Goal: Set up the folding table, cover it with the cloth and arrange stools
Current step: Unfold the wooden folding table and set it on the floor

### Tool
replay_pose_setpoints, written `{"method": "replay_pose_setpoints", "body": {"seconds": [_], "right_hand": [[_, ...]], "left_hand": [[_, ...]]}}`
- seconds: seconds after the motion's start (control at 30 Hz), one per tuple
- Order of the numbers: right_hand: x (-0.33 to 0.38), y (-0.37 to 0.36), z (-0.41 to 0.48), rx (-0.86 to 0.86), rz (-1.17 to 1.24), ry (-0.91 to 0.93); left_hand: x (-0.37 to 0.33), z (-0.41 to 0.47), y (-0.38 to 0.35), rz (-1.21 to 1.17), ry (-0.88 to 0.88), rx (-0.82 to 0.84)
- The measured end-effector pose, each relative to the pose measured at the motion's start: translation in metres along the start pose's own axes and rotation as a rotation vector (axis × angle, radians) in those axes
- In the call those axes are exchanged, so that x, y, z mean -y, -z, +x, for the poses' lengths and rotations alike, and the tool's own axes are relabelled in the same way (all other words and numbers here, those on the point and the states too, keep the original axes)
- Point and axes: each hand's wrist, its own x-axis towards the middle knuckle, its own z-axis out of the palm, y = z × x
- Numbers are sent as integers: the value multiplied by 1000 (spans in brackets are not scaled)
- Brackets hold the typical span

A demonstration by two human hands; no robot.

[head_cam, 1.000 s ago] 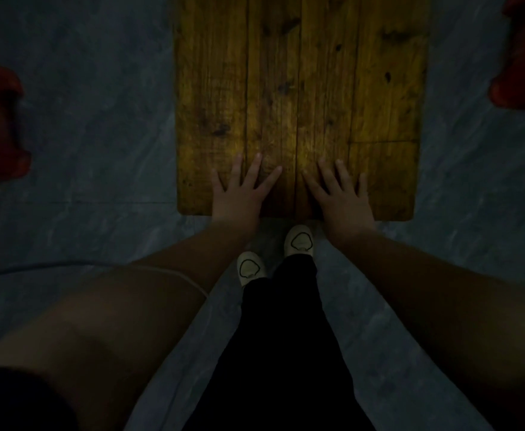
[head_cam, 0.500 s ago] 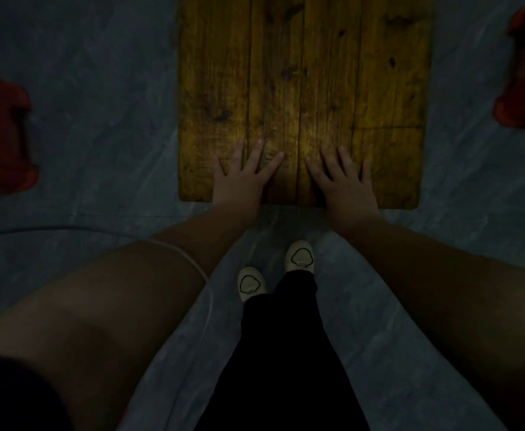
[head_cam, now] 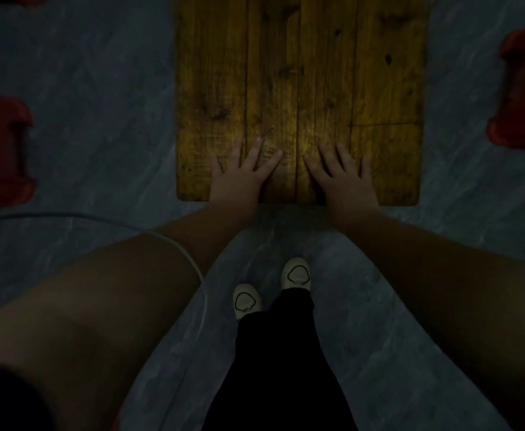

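The wooden folding table (head_cam: 298,73) stands in front of me, its bare yellow-brown plank top seen from above. My left hand (head_cam: 239,178) lies flat on the near edge with fingers spread. My right hand (head_cam: 345,178) lies flat beside it, also spread, holding nothing. A red plastic stool (head_cam: 0,150) sits on the floor to the table's left. Another red stool (head_cam: 522,94) sits to the right, cut by the frame edge. No cloth is in view.
Grey marbled floor (head_cam: 99,88) surrounds the table in dim light. A thin white cable (head_cam: 77,216) runs along the floor from the left and over my left arm. My feet in pale shoes (head_cam: 270,290) stand just short of the table's near edge.
The table's near edge has shifted away from my feet, my hands staying flat on it. Both stools have drifted lower in the view.
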Motion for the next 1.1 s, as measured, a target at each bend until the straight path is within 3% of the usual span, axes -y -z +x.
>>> {"method": "replay_pose_setpoints", "body": {"seconds": [0.57, 1.1], "right_hand": [[-8, 20, 41, -30, 13, -13], [-6, 10, 33, -17, 41, -29]], "left_hand": [[22, 37, 29, -19, -27, -7], [15, 32, 13, -17, -13, -30]]}}
